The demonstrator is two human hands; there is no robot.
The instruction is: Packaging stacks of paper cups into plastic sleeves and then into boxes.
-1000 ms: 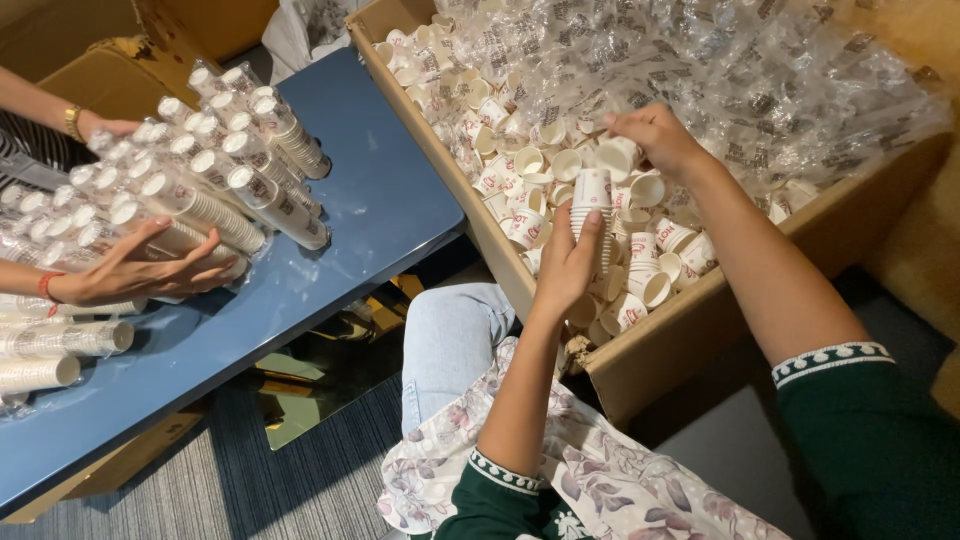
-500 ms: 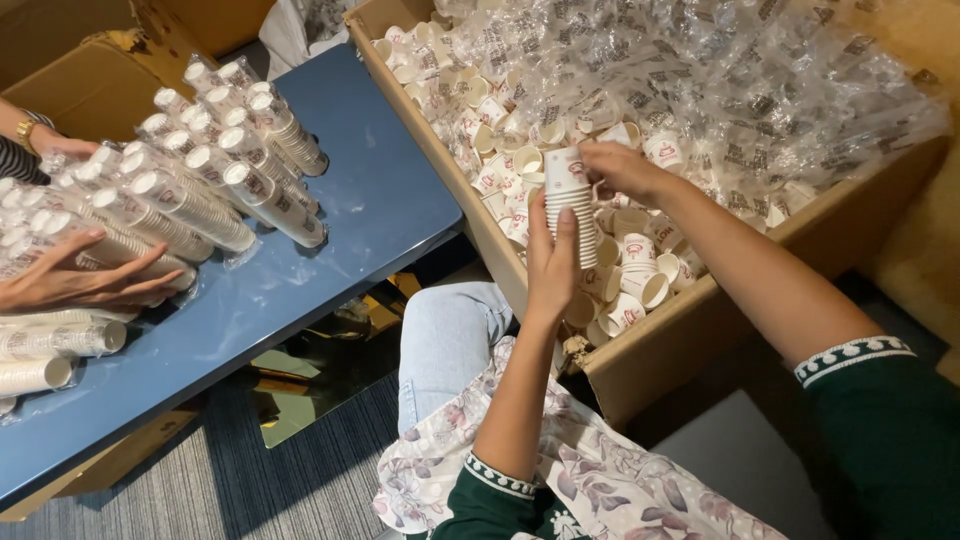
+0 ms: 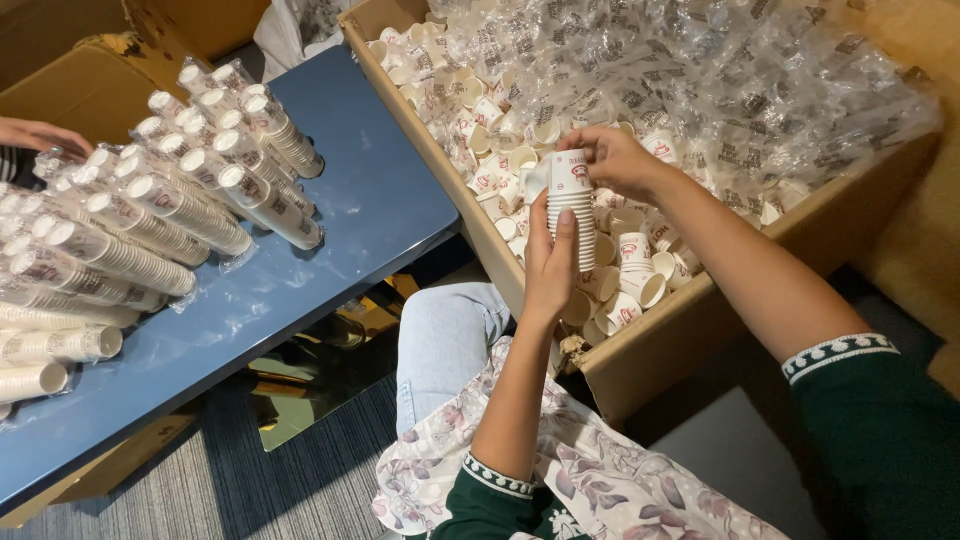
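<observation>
Across the upper right of the frame lies a big cardboard box [image 3: 700, 330], open at the top and filled with loose white paper cups and crumpled clear plastic wrap [image 3: 760, 90]. To its left, a blue table [image 3: 370, 200] slants from the top centre down to the lower left corner. On the table's left part lie many sleeves [image 3: 180, 210] of stacked cups, each wrapped in clear plastic, packed side by side on their sides. At the far left edge, another person's hand [image 3: 40, 135] rests near those sleeves.

In the centre of the frame, just over the box's near wall, stands the stack [image 3: 572, 205]: a short column of nested white paper cups, upright, ribbed by its many rims, with a small red mark on the topmost cup. It is held above the loose cups, not resting on them as far as can be seen.

The left hand [image 3: 548, 265] comes up from below, fingers curled round the stack's lower half, thumb laid along its front, clasping it. The right hand [image 3: 615, 160] reaches in from the right and pinches the top cup between fingertips and thumb. Both arms wear dark green sleeves with white patterned cuffs; a flowered cloth covers the lap at the bottom
</observation>
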